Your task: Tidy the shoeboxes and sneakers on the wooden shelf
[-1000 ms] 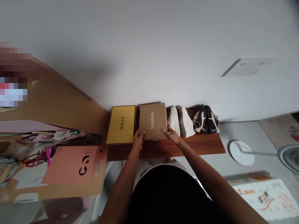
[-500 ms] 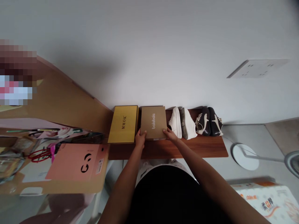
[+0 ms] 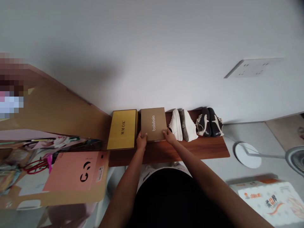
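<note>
A brown cardboard shoebox (image 3: 153,123) with white lettering lies flat on a dark wooden shelf (image 3: 201,148) against the wall. My left hand (image 3: 142,141) grips its near left corner and my right hand (image 3: 170,136) grips its near right corner. A yellow box (image 3: 123,129) lies directly to its left, side by side. To the right of the brown box stand a pair of white sneakers (image 3: 181,124) and a pair of dark shoes with white trim (image 3: 210,122).
A large cardboard box (image 3: 54,110) with bags and a pink paper bag (image 3: 76,171) fills the left. On the floor at right are a fan's round white base (image 3: 247,154), its head (image 3: 295,155) and a printed package (image 3: 273,201). A wall socket plate (image 3: 253,67) sits high right.
The brown box has gone from tilted and raised to lying flat on the shelf, pushed back toward the wall next to the yellow box. Both hands stayed on its near corners.
</note>
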`<state>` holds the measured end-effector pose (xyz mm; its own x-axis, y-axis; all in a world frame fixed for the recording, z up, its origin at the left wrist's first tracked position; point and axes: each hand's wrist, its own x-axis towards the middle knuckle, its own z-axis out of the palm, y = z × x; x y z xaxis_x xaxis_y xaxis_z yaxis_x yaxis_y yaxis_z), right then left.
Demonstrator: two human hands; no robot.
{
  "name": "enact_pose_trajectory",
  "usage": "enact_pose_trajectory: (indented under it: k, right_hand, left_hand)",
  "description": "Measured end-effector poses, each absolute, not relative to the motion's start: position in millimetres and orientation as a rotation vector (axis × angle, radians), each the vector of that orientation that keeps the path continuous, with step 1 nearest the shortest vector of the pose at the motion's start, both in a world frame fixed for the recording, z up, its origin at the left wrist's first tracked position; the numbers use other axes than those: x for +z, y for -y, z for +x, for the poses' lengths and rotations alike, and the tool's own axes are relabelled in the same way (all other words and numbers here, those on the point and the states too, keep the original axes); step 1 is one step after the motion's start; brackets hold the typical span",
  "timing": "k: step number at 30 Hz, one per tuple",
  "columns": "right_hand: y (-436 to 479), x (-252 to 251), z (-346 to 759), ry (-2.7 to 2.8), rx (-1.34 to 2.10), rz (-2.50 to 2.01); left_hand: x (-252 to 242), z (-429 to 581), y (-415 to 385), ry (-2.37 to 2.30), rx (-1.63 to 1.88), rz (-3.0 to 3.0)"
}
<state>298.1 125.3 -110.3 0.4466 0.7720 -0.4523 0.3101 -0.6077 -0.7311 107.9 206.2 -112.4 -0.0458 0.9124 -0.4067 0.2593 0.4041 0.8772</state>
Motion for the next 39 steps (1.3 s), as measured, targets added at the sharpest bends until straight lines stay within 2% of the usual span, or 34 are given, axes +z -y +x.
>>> enact_pose_trajectory:
  k: [5,9,14,20,28,34,39]
  right_hand:
    - [-85,-98,326,0.836,0.896,-2.092]
    - [-27,-97,378,0.688,0.741,-2.099]
    - [16,-106,431,0.609,0.677,-2.293]
    - [13,-127,451,0.839,0.76,-2.283]
    - [-7,-146,466,0.987,0.993,-2.189]
    - [-13,-134,468,1.112,0.99,-2.036]
    - [-14,-104,475,1.331,0.965,-2.225]
  left_hand:
    - [-85,114,-190,-1.674,0.713,1.427]
    - [-72,143,-152,-1.43,0.682,1.56]
    - [-87,212,-109,-1.131,0.492,1.352]
    - [-121,277,-106,-1.344,0.404,1.368]
    - [-139,285,-120,-1.41,0.308,1.342]
    - [-127,287,-124,-1.392,0.254,1.549]
    - [-111,297,-121,-1.339,0.286,1.639]
